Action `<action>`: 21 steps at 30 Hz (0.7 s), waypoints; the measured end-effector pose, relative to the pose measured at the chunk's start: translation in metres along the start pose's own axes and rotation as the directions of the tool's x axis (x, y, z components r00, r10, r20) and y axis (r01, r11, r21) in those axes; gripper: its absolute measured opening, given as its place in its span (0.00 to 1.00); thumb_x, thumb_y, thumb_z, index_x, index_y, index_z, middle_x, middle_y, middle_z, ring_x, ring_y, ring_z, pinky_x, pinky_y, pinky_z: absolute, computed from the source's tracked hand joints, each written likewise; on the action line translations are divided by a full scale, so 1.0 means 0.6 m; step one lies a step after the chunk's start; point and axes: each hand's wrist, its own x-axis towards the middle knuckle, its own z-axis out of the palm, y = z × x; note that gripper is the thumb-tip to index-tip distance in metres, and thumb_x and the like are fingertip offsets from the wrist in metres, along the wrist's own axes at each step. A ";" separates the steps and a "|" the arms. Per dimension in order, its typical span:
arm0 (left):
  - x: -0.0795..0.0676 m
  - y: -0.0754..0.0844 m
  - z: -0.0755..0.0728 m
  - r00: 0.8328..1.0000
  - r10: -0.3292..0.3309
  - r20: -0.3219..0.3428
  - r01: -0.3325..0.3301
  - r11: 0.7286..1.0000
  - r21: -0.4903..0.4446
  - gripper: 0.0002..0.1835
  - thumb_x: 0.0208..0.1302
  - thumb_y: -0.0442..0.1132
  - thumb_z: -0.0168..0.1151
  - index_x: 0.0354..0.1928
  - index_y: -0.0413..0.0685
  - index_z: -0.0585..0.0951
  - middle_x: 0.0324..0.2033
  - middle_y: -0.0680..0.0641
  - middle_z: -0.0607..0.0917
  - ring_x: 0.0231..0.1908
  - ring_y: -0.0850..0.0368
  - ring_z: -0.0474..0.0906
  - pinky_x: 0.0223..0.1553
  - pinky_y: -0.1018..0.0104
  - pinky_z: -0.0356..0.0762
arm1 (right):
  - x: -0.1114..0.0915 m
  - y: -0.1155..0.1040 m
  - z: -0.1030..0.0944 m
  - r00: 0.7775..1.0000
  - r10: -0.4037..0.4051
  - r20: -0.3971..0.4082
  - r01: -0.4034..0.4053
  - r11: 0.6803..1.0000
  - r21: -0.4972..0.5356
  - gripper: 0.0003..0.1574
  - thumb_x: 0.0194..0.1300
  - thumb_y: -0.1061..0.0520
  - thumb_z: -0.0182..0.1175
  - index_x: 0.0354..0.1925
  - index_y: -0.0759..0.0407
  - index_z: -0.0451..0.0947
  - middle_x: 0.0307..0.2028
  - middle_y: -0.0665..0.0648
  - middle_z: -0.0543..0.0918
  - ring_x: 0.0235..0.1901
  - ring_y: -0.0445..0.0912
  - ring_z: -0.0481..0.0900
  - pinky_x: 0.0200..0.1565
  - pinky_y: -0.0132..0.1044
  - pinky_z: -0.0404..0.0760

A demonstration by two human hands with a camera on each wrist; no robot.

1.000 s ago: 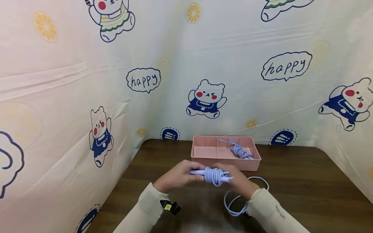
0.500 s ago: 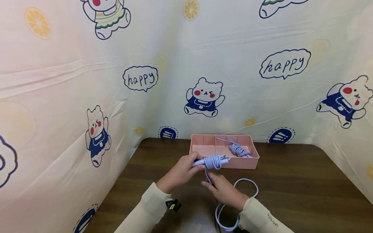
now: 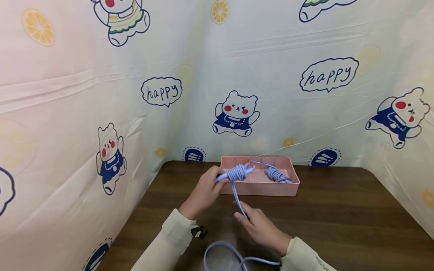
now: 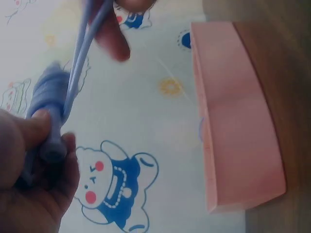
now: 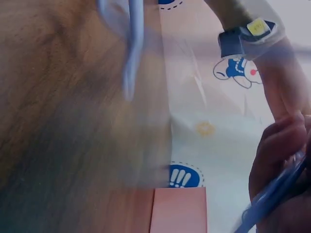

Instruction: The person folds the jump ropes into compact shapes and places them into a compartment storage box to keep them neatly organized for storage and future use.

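Note:
My left hand (image 3: 203, 190) grips the pale handle end of a light blue jump rope (image 3: 236, 172), raised in front of the pink box. Its cord is wound in a thick coil round the handle; in the left wrist view the hollow handle end (image 4: 53, 150) sticks out between thumb and fingers. Lower and to the right, my right hand (image 3: 262, 227) pinches the cord running down from the coil, which is taut between the hands. A loose loop of cord (image 3: 222, 244) hangs in front, near the lower edge of the head view. Much of the right wrist view is blurred.
The pink box (image 3: 261, 189) stands at the back of the dark wooden table (image 3: 325, 210), split by a divider. Another wound light blue rope (image 3: 277, 174) lies in its right compartment. A patterned cloth (image 3: 271, 75) encloses the back and sides.
My left hand has lifted the wound rope up and left, over the box. My right hand has moved down from the coil, drawing the cord straight. The loose loop has swung left and down.

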 end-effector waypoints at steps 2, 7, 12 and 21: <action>0.007 -0.004 -0.008 0.995 0.001 -0.097 0.001 1.000 0.028 0.09 0.67 0.35 0.62 0.44 0.43 0.73 0.35 0.51 0.74 0.33 0.58 0.71 0.31 0.65 0.75 | -0.004 0.002 0.003 1.000 -0.027 0.013 0.027 1.000 -0.010 0.22 0.77 0.47 0.46 0.59 0.58 0.73 0.19 0.45 0.73 0.11 0.35 0.69 0.16 0.33 0.74; 0.018 -0.012 -0.023 0.982 -0.043 -0.184 0.052 0.998 0.044 0.09 0.64 0.34 0.65 0.41 0.44 0.75 0.33 0.51 0.75 0.32 0.57 0.71 0.31 0.62 0.75 | -0.013 0.002 0.009 0.977 -0.201 -0.069 0.174 0.943 -0.285 0.17 0.78 0.51 0.46 0.49 0.52 0.80 0.31 0.43 0.83 0.29 0.34 0.78 0.31 0.33 0.78; 0.015 -0.016 -0.018 0.988 -0.085 -0.127 0.092 0.994 0.052 0.09 0.63 0.35 0.66 0.41 0.45 0.75 0.34 0.51 0.77 0.32 0.57 0.72 0.32 0.62 0.77 | -0.014 -0.009 0.005 0.879 -0.468 -0.093 0.364 0.784 -0.503 0.15 0.74 0.54 0.53 0.54 0.54 0.81 0.43 0.47 0.86 0.36 0.33 0.81 0.36 0.32 0.81; 0.017 -0.025 0.020 0.993 -0.108 -0.038 0.111 0.990 0.088 0.10 0.62 0.37 0.68 0.44 0.44 0.80 0.36 0.50 0.81 0.32 0.59 0.75 0.35 0.68 0.80 | 0.014 -0.028 -0.044 0.661 -0.749 -0.046 0.610 0.572 -0.548 0.12 0.72 0.53 0.58 0.48 0.60 0.79 0.29 0.44 0.76 0.21 0.31 0.66 0.25 0.19 0.70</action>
